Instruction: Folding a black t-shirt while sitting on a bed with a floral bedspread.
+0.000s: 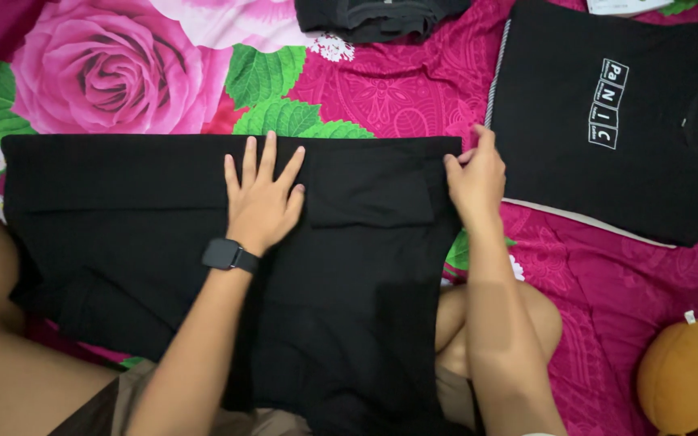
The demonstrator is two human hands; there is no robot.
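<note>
Head view shows a black shirt [203,242] spread flat across the middle of the frame, on a pink flowered bedsheet [381,89]. The left hand [262,198] lies flat on it with fingers apart, pinning it so it cannot slide. The right hand [475,182] pinches the shirt's right edge. A folded black shirt [607,121] rests at upper right.

The spread garment [163,210] is plain black; the bedsheet [381,89] is magenta with big pink roses and green leaves; the folded shirt [607,121] is black with white print; the plush toy [688,375] is mustard yellow
</note>
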